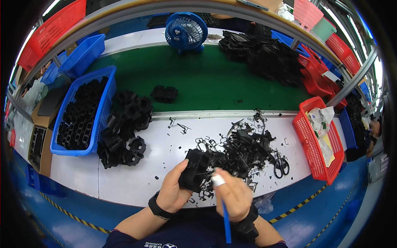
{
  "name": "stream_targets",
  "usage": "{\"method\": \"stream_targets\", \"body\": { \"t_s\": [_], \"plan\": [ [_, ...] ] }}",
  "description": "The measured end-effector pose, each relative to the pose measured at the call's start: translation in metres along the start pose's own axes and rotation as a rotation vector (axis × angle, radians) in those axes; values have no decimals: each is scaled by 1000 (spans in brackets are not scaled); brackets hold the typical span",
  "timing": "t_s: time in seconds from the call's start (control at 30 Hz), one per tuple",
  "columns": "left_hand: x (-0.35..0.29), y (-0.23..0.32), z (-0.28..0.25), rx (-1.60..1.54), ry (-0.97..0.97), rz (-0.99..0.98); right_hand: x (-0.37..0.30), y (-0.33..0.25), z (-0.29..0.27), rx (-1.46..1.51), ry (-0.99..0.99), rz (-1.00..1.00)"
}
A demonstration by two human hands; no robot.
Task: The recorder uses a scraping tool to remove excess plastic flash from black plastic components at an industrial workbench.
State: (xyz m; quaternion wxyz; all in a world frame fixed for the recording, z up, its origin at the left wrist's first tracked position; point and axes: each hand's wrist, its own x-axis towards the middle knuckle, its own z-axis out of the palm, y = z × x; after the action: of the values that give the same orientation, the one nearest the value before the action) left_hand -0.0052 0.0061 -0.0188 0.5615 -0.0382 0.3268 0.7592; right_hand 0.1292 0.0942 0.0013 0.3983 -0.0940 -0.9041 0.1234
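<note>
My left hand (pixel 170 193) is wrapped round a black moulded plastic part (pixel 191 175) with hollow round sections, held above the front of the white table. My right hand (pixel 235 197), slightly smeared by motion, is closed on a slim tool with a blue handle (pixel 226 226) that sticks out below the fist. White tape covers one of its fingertips, which is close to the part's right side. The tool's working end is too blurred to make out. Beyond both hands spreads a heap of black plastic trimmings (pixel 244 155).
Scissors (pixel 282 167) lie right of the heap. Similar black parts (pixel 130 124) are piled at left beside a blue basket (pixel 108 97) full of black pieces. A red basket (pixel 301 129) stands at right. Behind, a green surface (pixel 198 78) carries a blue fan (pixel 186 33) and flat black pieces (pixel 275 62).
</note>
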Motion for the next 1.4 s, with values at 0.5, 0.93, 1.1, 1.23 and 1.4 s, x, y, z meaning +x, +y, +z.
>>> {"method": "stream_targets", "body": {
  "t_s": [0.5,0.93,1.1,1.23,1.4],
  "plan": [
    [-2,15,-25,-347,-191,-180,-17,55,-6,243,-37,602],
    [-23,42,-25,1,-107,183,-8,42,16,192,3,599],
    [-40,81,-41,314,-88,422,-5,38,-4,45,-155,610],
    [-83,166,-62,764,277,899,-6,39,-4,47,-235,642],
    [-106,297,-124,440,393,1004,-7,47,0,162,-297,693]
  ]
}}
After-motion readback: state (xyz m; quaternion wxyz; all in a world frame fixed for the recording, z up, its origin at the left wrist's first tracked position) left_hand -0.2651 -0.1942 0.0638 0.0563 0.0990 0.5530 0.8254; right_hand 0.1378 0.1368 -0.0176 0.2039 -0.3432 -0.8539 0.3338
